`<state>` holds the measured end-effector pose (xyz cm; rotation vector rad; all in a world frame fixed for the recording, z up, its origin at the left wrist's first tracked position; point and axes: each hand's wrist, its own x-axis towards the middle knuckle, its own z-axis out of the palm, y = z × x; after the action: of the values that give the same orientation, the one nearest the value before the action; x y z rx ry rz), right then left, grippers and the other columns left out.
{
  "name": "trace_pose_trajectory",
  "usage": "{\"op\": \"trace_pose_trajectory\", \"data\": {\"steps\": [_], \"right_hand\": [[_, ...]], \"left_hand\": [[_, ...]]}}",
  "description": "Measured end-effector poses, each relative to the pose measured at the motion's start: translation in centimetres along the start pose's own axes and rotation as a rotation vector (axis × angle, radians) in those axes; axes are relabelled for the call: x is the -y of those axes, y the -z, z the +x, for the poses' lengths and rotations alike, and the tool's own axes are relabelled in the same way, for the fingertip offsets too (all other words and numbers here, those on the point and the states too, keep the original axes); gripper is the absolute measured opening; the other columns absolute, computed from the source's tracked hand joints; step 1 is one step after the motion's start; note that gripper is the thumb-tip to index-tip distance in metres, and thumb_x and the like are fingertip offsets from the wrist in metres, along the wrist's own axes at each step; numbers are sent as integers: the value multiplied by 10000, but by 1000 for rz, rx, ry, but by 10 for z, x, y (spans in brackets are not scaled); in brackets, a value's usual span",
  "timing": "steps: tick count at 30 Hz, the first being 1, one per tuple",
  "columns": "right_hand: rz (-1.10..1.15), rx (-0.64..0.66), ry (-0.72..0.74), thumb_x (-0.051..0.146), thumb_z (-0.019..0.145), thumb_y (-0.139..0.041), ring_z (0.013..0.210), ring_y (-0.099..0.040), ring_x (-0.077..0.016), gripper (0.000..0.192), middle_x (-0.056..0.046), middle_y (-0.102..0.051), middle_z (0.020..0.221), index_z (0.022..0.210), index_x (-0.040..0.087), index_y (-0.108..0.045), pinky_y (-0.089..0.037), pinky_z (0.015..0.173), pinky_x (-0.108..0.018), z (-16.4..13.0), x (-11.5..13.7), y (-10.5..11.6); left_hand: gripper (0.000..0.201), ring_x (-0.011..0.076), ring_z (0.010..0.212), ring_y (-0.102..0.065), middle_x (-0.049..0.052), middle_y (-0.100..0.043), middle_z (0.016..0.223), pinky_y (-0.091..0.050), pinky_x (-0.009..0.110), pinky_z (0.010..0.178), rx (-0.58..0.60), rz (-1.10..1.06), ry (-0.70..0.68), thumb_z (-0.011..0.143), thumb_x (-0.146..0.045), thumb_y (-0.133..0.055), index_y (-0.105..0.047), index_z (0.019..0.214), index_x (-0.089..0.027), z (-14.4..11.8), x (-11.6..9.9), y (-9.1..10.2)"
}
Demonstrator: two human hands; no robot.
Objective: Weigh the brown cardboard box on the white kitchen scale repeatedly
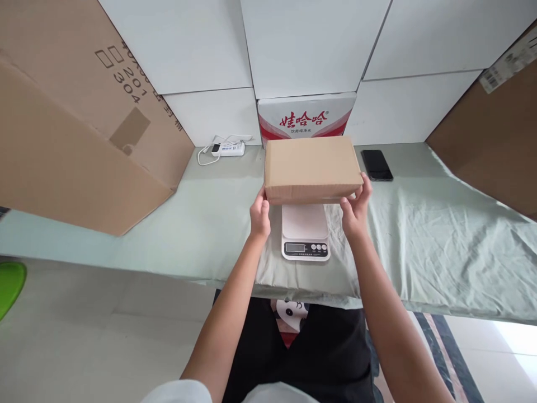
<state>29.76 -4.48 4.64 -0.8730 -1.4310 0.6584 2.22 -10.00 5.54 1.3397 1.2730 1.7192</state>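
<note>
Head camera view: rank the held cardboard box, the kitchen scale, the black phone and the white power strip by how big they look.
1. Cardboard box, held by left hand and right hand
2. Kitchen scale, partly hidden by the box
3. Black phone and power strip: look alike, unranked

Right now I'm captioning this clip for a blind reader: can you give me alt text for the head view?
Two bare hands, left hand and right hand, hold a plain brown cardboard box by its ends over a small white digital kitchen scale on a pale green cloth-covered table. A black smartphone lies to the right.
</note>
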Motion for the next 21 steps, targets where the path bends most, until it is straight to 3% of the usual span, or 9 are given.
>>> {"op": "trace_pose_trajectory", "data": {"steps": [5, 10, 15, 21], "right_hand": [[21, -12, -63, 857, 868, -697, 1598, -537, -400, 967, -134, -485, 1731, 1645, 407, -337, -486, 1302, -708, 22, -21, -12], [-13, -17, -87, 804, 906, -668, 1452, -630, -359, 832, -115, -596, 1585, 1580, 394, -405, -527, 1266, -635, 20, -25, -12], [3, -28, -184, 628, 915, -679, 1250, -682, -304, 647, -71, -664, 1408, 1477, 399, -454, -603, 1150, -587, 21, -32, -7], [23, 14, -223, 551, 918, -687, 1243, -667, -291, 640, -68, -688, 1389, 1485, 379, -444, -602, 1132, -530, 19, -36, -6]], "left_hand": [[951, 379, 1507, -683, 152, -763, 1558, -549, 503, 1258, 74, 55, 25, 945, -954, -471, -698, 1535, -244, 35, 20, -5], [944, 366, 1540, -661, 137, -759, 1567, -536, 489, 1278, 83, 43, 74, 948, -962, -459, -698, 1527, -255, 35, 35, -2], [913, 369, 1583, -624, 135, -736, 1600, -483, 511, 1336, 87, 41, 133, 940, -950, -509, -707, 1502, -258, 36, 44, 2], [862, 375, 1481, -690, 151, -785, 1508, -525, 535, 1287, 57, 88, 210, 969, -894, -533, -715, 1464, -213, 38, 49, 1]]}}
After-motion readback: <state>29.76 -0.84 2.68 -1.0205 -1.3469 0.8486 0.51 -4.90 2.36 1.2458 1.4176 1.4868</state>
